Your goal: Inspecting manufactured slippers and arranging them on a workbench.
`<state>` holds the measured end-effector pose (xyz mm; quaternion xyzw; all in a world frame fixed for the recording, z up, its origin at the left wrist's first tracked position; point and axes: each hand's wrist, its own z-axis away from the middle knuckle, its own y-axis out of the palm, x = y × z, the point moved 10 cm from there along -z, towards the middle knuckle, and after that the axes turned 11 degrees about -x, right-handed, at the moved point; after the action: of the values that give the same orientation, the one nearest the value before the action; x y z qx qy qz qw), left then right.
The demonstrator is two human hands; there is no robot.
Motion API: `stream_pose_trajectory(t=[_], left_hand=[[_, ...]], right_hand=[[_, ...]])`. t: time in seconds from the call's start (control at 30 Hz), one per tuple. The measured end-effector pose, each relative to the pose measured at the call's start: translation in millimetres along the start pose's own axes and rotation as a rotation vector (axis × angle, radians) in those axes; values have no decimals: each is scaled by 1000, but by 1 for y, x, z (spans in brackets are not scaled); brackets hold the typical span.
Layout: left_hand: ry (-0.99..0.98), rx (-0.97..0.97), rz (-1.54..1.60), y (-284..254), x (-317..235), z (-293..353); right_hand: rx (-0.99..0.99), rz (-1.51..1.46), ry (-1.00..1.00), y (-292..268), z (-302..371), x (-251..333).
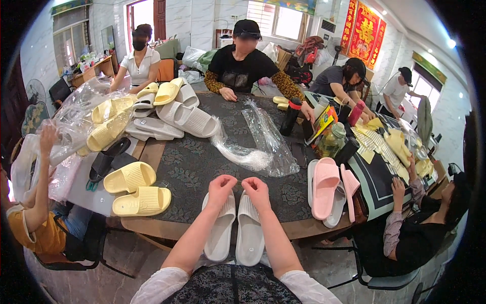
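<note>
Along the left edge of the surface (pixel 197 162) — a round top under a dark leaf-patterned cloth — a person in an orange shirt lifts a hand into a heap of clear plastic bags (pixel 76 116). Just beside that heap lie two pale yellow ribbed foam slippers (pixel 135 188) near the front-left edge, with a black slipper (pixel 104 161) behind them. A pile of yellow and white slippers (pixel 162 111) fills the far-left part of the surface.

At the near edge, in the middle, a pair of white ribbed foam slippers (pixel 235 228) lies side by side, toes pointing away and heels hanging over the edge toward the person's lap. The left hand (pixel 220 186) rests above the toe of the left slipper, its fingers curled together, pinching something too thin to make out. The right hand (pixel 255 189) sits just beside it over the right slipper's toe, pinched shut the same way; the two hands nearly touch, and a fine strand seems to run between them.

Behind the hands, a crumpled clear plastic bag (pixel 263 144) lies across the middle of the cloth. Toward the right edge a stack of pink and white slippers (pixel 326 190) stands near a green glass jar (pixel 333 139) and a black bottle (pixel 290 116) — beyond them, other seated people work at an adjoining table with yellow slippers (pixel 400 144).
</note>
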<state>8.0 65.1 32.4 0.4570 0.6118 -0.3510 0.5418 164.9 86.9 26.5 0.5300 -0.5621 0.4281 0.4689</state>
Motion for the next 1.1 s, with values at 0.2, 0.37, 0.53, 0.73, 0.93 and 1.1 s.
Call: stream_pose_trajectory(t=[0.2,0.37,0.53,0.73,0.93,1.1], left_hand=[[-81,-27,148,-4,5,-2],[-58,-24,53,-2,0,1],[-83,-91,158,-12,3,-3],[-56,24,-25,1,2,1],[-142,-129,138,-14,-3,1],[-133,-185,237,-22,6,-2]], right_hand=[[57,26,-66,5,2,3],[-41,60,-31,-4,1,8],[-84,11,-28,-8,1,10],[-225,123,-247,-18,4,36],[-335,359,-641,-29,32,124],[321,886,-234,0,78,117]])
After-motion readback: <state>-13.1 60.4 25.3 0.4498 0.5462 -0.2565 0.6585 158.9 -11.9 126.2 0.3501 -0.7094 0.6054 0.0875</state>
